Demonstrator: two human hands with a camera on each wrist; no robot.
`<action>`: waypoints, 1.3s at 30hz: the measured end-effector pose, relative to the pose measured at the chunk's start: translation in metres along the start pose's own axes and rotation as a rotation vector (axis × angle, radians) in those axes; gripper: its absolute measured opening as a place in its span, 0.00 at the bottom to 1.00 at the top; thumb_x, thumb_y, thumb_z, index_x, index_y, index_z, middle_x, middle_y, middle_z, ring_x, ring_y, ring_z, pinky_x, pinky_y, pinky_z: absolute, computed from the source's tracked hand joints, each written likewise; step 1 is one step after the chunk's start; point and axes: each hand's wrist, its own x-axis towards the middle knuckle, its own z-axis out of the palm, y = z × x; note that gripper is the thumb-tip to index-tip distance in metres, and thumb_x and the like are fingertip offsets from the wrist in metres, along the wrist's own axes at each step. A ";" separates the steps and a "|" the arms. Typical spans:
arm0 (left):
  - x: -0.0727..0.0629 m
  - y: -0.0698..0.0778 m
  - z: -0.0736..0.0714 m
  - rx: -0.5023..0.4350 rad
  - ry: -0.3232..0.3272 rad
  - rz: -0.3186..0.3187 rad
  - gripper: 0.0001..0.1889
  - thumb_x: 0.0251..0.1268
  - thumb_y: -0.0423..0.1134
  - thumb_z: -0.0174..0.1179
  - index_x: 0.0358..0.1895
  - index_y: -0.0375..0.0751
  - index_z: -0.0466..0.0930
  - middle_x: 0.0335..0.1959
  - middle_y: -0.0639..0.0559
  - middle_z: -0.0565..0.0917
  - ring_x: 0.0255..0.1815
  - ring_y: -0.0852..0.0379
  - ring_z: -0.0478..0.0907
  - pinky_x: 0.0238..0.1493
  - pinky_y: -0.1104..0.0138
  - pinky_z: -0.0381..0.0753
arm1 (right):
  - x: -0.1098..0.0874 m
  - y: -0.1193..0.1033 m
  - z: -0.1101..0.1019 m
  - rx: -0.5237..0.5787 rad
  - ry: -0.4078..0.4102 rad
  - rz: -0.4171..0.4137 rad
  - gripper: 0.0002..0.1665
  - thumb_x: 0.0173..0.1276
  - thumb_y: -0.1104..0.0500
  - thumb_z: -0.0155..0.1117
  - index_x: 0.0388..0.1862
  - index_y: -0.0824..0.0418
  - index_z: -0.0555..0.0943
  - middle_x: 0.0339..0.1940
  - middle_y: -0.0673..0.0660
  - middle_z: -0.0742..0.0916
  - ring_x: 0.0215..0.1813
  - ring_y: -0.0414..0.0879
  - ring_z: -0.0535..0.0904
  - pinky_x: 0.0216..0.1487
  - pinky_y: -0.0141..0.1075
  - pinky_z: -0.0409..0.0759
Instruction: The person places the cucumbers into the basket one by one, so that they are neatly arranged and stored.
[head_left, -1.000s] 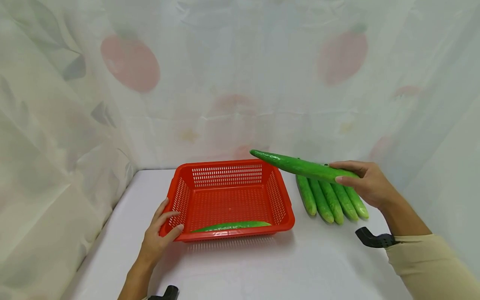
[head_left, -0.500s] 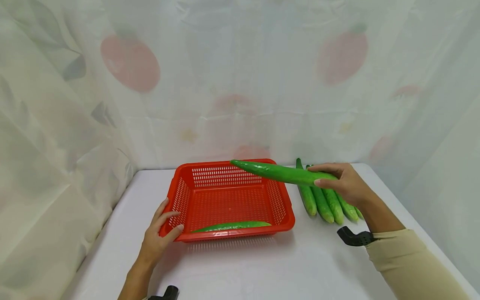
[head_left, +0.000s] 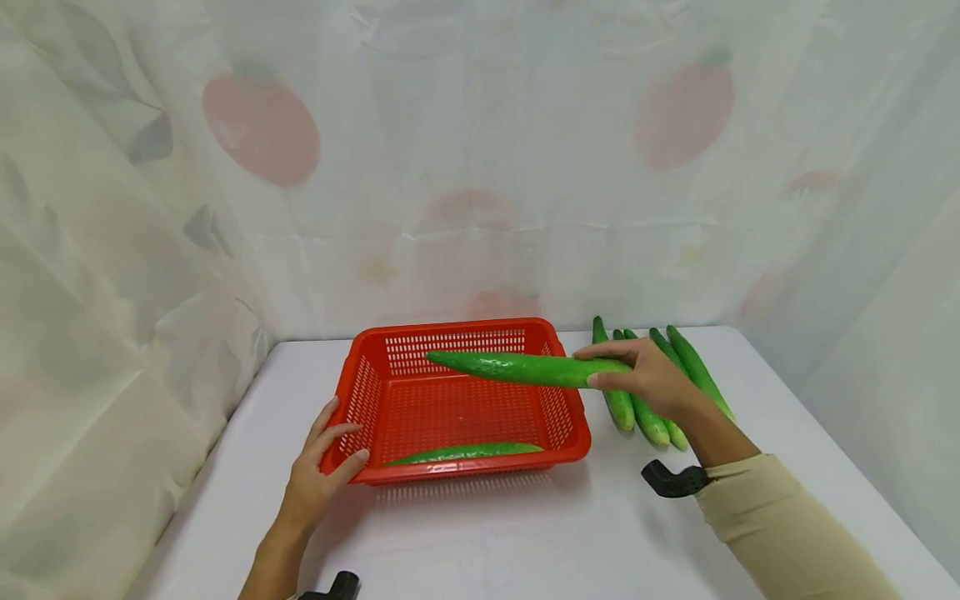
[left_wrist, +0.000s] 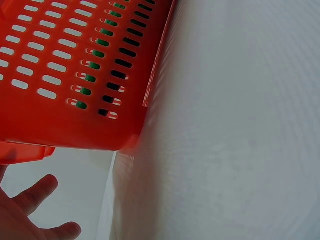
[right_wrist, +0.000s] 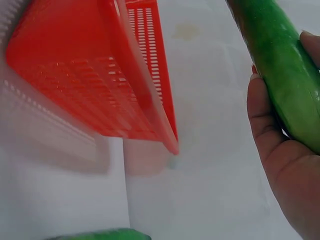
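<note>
Cucumber [head_left: 517, 369] farther left, axis sideways, tip [head_left: 436, 356] leftward

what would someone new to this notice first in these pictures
The bright red basket mid-table, with a green cucumber lying along its near side, would probably catch the eye first. Next comes the long cucumber the right hand holds nearly level, its narrow end crossing the basket's opening in the head view. More cucumbers lie to the basket's right.

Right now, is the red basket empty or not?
The basket is not empty: a cucumber lies inside along the near side.
</note>
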 end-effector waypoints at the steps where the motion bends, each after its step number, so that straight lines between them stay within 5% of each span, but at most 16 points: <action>1: 0.000 0.000 0.000 0.001 -0.001 0.001 0.20 0.61 0.41 0.65 0.54 0.38 0.78 0.76 0.54 0.53 0.72 0.44 0.53 0.50 0.79 0.66 | 0.001 0.001 0.002 0.014 -0.007 0.002 0.19 0.62 0.65 0.67 0.53 0.64 0.83 0.48 0.62 0.82 0.43 0.58 0.77 0.41 0.41 0.79; 10: -0.001 0.001 0.000 -0.006 0.002 0.005 0.18 0.61 0.40 0.64 0.54 0.38 0.78 0.76 0.55 0.53 0.72 0.46 0.53 0.52 0.81 0.64 | 0.014 0.007 0.026 -0.020 -0.041 0.009 0.17 0.63 0.61 0.67 0.52 0.58 0.84 0.47 0.59 0.83 0.43 0.56 0.78 0.41 0.47 0.80; 24: -0.001 0.001 0.000 -0.024 0.001 0.011 0.18 0.61 0.37 0.65 0.54 0.39 0.78 0.76 0.55 0.53 0.72 0.47 0.53 0.52 0.81 0.63 | 0.035 0.016 0.059 0.087 -0.147 0.031 0.17 0.63 0.62 0.68 0.52 0.59 0.84 0.47 0.60 0.82 0.44 0.57 0.79 0.43 0.60 0.77; 32: -0.001 0.001 0.000 -0.013 -0.004 0.006 0.18 0.61 0.39 0.65 0.54 0.39 0.78 0.76 0.56 0.53 0.72 0.47 0.53 0.52 0.81 0.64 | 0.048 0.023 0.078 -0.035 -0.196 -0.037 0.16 0.62 0.60 0.70 0.50 0.56 0.85 0.46 0.51 0.85 0.45 0.49 0.79 0.45 0.44 0.78; 39: -0.002 0.000 0.000 -0.022 0.003 0.012 0.17 0.61 0.38 0.65 0.54 0.41 0.79 0.76 0.56 0.53 0.71 0.47 0.54 0.52 0.81 0.63 | 0.057 0.027 0.093 -0.089 -0.241 -0.044 0.16 0.61 0.62 0.70 0.49 0.54 0.86 0.45 0.48 0.86 0.45 0.46 0.79 0.43 0.42 0.79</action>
